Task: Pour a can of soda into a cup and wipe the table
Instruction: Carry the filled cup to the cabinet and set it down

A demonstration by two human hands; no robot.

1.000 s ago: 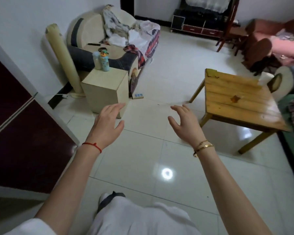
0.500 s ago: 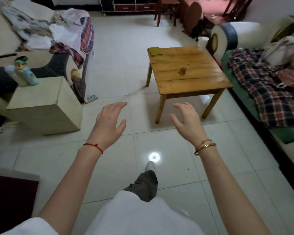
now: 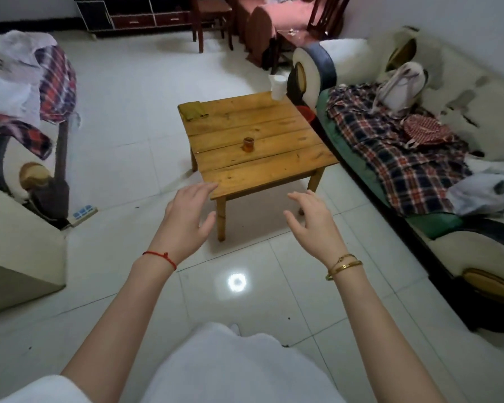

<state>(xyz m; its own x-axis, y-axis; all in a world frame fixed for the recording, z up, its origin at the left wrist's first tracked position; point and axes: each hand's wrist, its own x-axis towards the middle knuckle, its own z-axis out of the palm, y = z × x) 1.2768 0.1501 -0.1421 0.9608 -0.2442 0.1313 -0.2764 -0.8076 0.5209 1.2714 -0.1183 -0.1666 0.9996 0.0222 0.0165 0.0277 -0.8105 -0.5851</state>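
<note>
The person's left hand [image 3: 186, 219] and right hand [image 3: 314, 222] hover ahead with fingers [image 3: 204, 187] loosely spread, holding nothing. The step in hand looks like the approach to the wooden worktop [image 3: 274, 170], so walking right up before reaching would serve best. A small glass cup [image 3: 248, 144] stands upright near the worktop's middle, long axis vertical, mouth up, with amber liquid inside. A folded cloth [image 3: 193, 110] lies flat at the far left corner. No soda can is identifiable.

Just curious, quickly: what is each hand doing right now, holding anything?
Left hand: open, fingers relaxed, holding nothing.
Right hand: open, fingers spread, holding nothing.
</note>
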